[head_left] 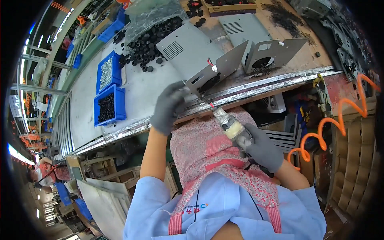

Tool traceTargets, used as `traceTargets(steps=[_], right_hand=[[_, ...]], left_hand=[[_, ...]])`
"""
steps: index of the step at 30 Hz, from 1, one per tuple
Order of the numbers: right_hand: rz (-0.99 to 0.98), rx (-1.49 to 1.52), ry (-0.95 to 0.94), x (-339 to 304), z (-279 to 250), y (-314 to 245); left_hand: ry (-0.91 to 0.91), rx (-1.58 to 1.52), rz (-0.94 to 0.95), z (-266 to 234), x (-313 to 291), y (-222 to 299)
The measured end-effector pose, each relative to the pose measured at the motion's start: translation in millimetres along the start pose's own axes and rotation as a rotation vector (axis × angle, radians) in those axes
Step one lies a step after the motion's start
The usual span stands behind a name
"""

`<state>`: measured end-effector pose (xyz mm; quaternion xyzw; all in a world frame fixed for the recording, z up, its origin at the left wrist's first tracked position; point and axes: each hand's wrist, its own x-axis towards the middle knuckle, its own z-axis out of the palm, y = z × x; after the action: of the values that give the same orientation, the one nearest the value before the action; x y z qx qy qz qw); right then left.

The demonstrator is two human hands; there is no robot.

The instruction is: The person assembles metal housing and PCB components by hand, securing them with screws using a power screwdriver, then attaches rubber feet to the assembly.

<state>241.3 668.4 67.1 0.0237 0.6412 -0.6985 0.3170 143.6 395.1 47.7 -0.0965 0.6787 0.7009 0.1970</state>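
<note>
My right hand [264,149], in a grey glove, is wrapped round a power screwdriver [232,127] with a taped body. Its thin bit points up and left, to the lower edge of a bent grey metal panel [190,44] with slots and a round opening. My left hand [167,109], also gloved in grey, is raised over the bench edge beside the panel's near left corner. Its fingers are bent and smeared by motion, and whether they hold anything does not show. A second panel of the same kind [246,29] stands just to the right.
Two blue bins of small screws, one silver [106,74] and one black [106,105], sit left on the bench. Black round knobs [150,46] are heaped behind them. An orange coiled hose [340,120] hangs at right. Another person [48,172] is far left.
</note>
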Motion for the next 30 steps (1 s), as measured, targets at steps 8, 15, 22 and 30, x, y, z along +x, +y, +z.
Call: traceTargets(steps=[8,15,22,30], right_hand=[[-0.167,-0.247,0.005,12,4,22],[-0.190,-0.264,-0.024,12,10,17],[-0.155,-0.259,-0.042,15,13,19],[-0.179,-0.310,-0.042,16,14,21]], left_hand=[[-0.129,-1.175,0.006,5,-18,-18],[-0.247,-1.040,-0.096,7,-17,-42],[-0.306,-0.989,-0.054,25,-18,-44],[-0.199,-0.766,0.058,36,-20,-35]])
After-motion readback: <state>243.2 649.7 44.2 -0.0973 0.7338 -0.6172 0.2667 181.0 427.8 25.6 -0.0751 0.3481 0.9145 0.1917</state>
